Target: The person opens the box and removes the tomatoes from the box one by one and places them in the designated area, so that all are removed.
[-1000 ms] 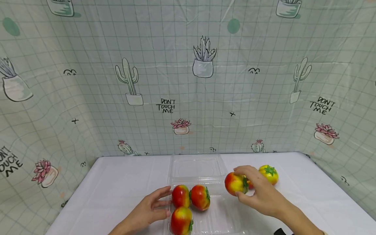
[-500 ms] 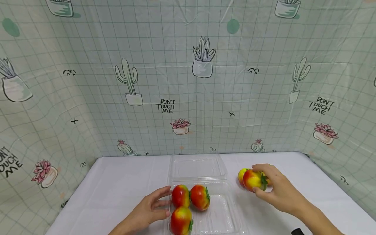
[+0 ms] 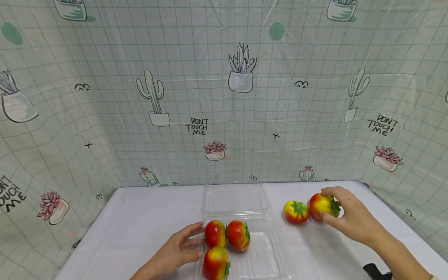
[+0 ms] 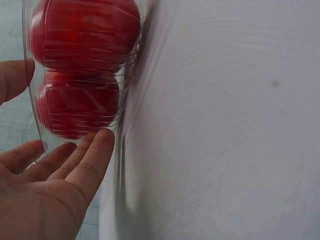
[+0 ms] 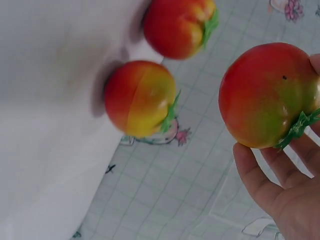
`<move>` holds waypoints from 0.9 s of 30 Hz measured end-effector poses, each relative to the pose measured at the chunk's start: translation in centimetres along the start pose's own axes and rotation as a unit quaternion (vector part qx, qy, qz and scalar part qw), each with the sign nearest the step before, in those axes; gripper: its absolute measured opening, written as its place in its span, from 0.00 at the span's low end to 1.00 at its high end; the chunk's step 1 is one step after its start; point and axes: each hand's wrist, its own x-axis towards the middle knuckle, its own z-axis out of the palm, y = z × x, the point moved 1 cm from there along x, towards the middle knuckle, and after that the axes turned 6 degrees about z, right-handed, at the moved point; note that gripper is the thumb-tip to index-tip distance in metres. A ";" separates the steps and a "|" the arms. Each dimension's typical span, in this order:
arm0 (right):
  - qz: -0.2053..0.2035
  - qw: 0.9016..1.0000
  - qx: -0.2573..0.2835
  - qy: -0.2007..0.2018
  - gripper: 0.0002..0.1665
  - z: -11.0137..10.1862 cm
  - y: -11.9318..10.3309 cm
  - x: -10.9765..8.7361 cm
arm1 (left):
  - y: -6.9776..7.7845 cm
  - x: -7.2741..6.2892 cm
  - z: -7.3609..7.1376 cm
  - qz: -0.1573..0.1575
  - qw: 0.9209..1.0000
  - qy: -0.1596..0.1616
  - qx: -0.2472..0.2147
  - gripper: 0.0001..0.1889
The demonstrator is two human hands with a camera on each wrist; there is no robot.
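My right hand [image 3: 353, 216] holds a red and yellow tomato [image 3: 321, 207] with a green leafy top, thumb and fingers round its sides. Two more tomatoes lie apart from the held one in the right wrist view, a nearer tomato [image 5: 140, 97] and a farther tomato [image 5: 180, 25]. In the head view one tomato [image 3: 296, 212] shows left of the held one; the other is hidden behind it. My left hand [image 3: 175, 249], fingers fairly straight, touches the left side of a clear plastic box [image 3: 260, 252]. Several tomatoes [image 3: 216, 262] sit in the box's left part.
The box's clear lid [image 3: 234, 199] lies folded back behind it on the white table [image 3: 147, 217]. A patterned curtain [image 3: 224, 101] hangs round the back and sides. Something black [image 3: 376, 270] shows by the right wrist.
My right hand has carried the tomato rightward, away from above the box's right side, past one loose tomato and in front of the other. The left hand and box have stayed put.
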 end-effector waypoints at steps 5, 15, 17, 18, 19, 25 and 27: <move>0.018 1.000 -0.018 -0.004 0.29 -0.7 1.7 0.4 | 0.1 0.0 0.1 -0.001 1.000 0.001 0.002 0.38; 0.087 0.995 -0.019 -0.045 0.27 -1.2 5.2 1.1 | 0.1 0.0 0.1 0.006 1.000 0.000 -0.001 0.38; 0.092 0.994 -0.020 -0.048 0.27 -1.2 5.9 1.1 | 0.1 0.0 0.1 0.005 1.000 0.001 -0.003 0.38; 0.092 0.994 -0.018 -0.050 0.27 -1.2 6.2 1.2 | 0.1 0.0 0.1 0.005 1.000 0.001 -0.003 0.38; 0.092 0.994 -0.019 -0.051 0.26 -1.2 6.4 1.2 | 0.1 0.0 0.1 0.004 1.000 0.001 -0.004 0.38; 0.091 0.994 -0.018 -0.062 0.26 -1.1 7.9 1.3 | 0.1 0.0 0.2 0.004 1.000 0.001 -0.006 0.38; 0.099 0.992 -0.022 -0.072 0.26 -1.0 8.3 1.3 | 0.1 0.0 0.2 0.003 1.000 0.002 -0.007 0.38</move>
